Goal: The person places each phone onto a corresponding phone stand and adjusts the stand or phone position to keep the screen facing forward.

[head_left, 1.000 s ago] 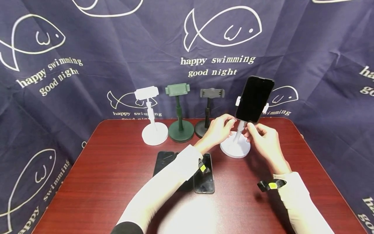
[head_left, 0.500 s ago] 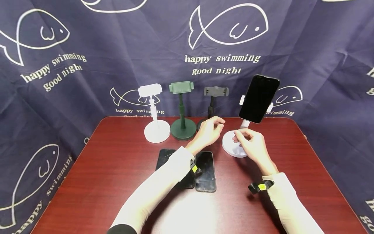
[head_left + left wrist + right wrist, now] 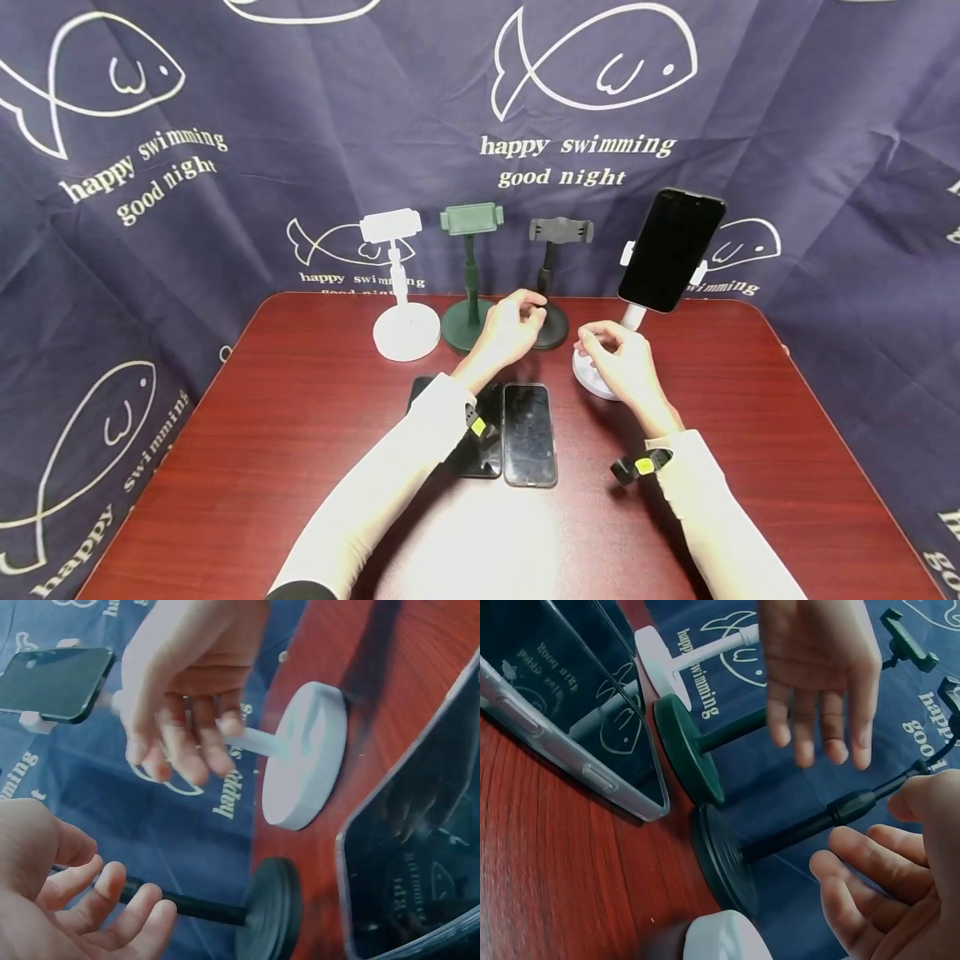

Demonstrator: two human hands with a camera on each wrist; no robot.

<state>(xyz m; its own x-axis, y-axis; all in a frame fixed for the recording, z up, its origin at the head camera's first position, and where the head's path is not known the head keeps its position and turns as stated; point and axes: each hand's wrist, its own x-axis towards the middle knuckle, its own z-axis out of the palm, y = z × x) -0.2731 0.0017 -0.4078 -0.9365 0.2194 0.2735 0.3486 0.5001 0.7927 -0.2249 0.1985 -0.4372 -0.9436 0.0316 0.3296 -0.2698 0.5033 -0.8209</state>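
A black phone (image 3: 672,250) stands tilted in the clamp of the white phone stand (image 3: 592,382) at the right. My right hand (image 3: 624,362) hovers in front of that stand, holding nothing, its fingers loosely bent. My left hand (image 3: 504,335) is in the air before the black phone stand (image 3: 561,231), also holding nothing. The left wrist view shows loosely curled left fingers (image 3: 112,889) apart from each other. In the right wrist view, the right fingers (image 3: 870,877) appear in front of the black stand's pole (image 3: 802,829), and contact cannot be made out.
To the left stand a green phone stand (image 3: 472,218) and another white phone stand (image 3: 406,332), both with no phone clamped. Dark phones lie on the red table, one (image 3: 530,433) fully visible and the others (image 3: 482,460) partly under my left forearm. A blue fish-print curtain (image 3: 300,150) hangs behind.
Both hands have withdrawn from the right white stand and its phone and moved left. The phone stays in the clamp. The head view has shifted slightly.
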